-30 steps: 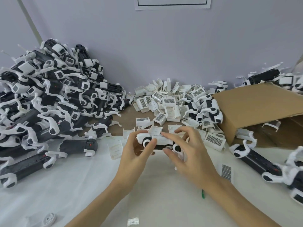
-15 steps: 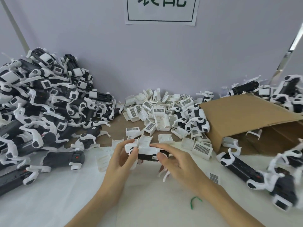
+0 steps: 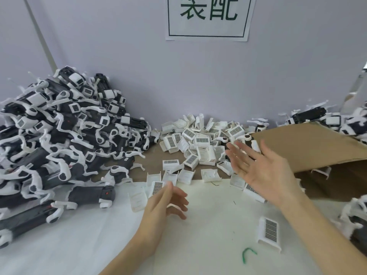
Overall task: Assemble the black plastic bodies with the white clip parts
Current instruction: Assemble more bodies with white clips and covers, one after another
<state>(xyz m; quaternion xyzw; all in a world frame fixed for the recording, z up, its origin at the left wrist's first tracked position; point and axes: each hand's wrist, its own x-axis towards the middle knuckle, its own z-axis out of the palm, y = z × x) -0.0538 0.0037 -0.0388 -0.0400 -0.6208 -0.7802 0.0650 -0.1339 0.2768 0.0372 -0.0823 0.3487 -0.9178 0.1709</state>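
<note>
Half a second on, the unit we held is gone from our hands. Left to right: finished black bodies (image 3: 59,147) heaped far left; our left hand (image 3: 168,203) empty, fingers loosely curled; white clip parts (image 3: 200,143) piled centre, light and springy, we judge, best pinched by their side walls; our right hand (image 3: 264,169) spread flat over them; a cardboard box (image 3: 309,147) crowding the table (image 3: 79,245) at right.

A single head-worn wide-angle view looks forward and down over the white table (image 3: 208,225), close above it. It faces the far wall (image 3: 139,80), where a paper sign (image 3: 207,18) runs off the top edge.
</note>
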